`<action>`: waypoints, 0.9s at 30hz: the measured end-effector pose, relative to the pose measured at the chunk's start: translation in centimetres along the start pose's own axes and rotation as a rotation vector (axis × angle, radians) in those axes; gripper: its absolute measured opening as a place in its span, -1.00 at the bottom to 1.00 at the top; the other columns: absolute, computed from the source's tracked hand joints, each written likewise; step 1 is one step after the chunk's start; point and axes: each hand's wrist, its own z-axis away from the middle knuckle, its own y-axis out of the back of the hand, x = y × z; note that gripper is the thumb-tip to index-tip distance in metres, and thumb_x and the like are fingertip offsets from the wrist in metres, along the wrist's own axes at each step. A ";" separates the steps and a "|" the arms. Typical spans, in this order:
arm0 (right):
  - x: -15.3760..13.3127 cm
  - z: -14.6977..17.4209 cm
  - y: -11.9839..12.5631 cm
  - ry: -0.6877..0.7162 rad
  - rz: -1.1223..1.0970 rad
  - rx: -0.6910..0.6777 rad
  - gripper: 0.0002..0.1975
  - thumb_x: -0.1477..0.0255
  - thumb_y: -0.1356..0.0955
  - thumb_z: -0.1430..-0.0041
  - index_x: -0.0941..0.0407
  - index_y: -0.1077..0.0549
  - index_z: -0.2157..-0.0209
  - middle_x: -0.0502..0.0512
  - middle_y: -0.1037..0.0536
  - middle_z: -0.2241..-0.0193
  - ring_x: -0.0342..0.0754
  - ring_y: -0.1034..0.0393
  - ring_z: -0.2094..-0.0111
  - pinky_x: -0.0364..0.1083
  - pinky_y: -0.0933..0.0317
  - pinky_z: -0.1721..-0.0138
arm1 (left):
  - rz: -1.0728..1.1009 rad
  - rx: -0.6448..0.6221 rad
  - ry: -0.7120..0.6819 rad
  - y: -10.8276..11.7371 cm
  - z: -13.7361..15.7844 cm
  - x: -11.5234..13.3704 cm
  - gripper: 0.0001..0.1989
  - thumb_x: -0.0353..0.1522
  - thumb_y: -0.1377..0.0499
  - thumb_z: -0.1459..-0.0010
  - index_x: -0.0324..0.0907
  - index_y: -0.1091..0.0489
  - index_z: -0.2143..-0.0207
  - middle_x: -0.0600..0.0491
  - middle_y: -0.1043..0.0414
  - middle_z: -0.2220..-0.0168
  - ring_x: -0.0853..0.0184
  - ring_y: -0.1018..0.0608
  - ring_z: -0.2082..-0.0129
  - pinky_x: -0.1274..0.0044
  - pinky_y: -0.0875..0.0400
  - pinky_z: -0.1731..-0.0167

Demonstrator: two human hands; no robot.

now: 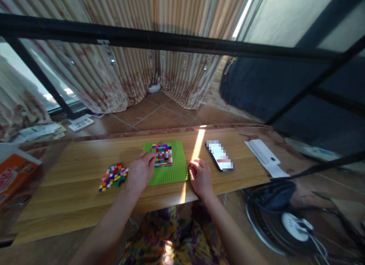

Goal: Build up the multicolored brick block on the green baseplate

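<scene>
A green studded baseplate [178,156] lies on the wooden table, carrying a low block of many-coloured toy bricks [164,155]. My left hand [141,170] is closed in a pinch at the left side of that block; whatever is between its fingertips is too small to make out. At the plate's right edge, my right hand [202,177] has its fingers curled together against the rim, gripping it. A loose pile of small coloured bricks [114,175] lies left of my left hand.
A phone [219,155] with a lit screen lies on the table [76,173] to the right. A dark metal bar [171,40] crosses above the far side. White paper [264,154] sits beyond the right end. At lower right is a power strip [295,226].
</scene>
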 end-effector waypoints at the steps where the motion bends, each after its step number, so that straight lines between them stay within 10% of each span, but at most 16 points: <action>1: -0.1 0.0 0.1 -0.008 -0.007 -0.003 -0.84 0.51 -0.27 -0.19 0.11 -0.47 0.25 0.16 -0.46 0.15 0.02 -0.26 0.06 0.00 -0.15 0.02 | 0.001 0.012 -0.011 -0.1 -0.1 -0.1 -0.83 -0.36 -0.08 -0.19 -0.14 -0.48 0.29 0.05 -0.53 0.30 0.29 -0.54 0.33 0.51 -0.35 0.33; 27: -0.8 -0.1 0.1 -0.040 -0.049 0.021 -0.85 0.54 -0.27 -0.18 0.08 -0.46 0.28 0.13 -0.45 0.16 0.01 -0.26 0.07 0.00 -0.14 0.02 | 0.031 0.148 -0.042 -0.9 0.2 -0.8 -0.76 -0.29 -0.03 -0.19 -0.15 -0.48 0.29 0.01 -0.56 0.33 0.25 -0.57 0.33 0.47 -0.42 0.29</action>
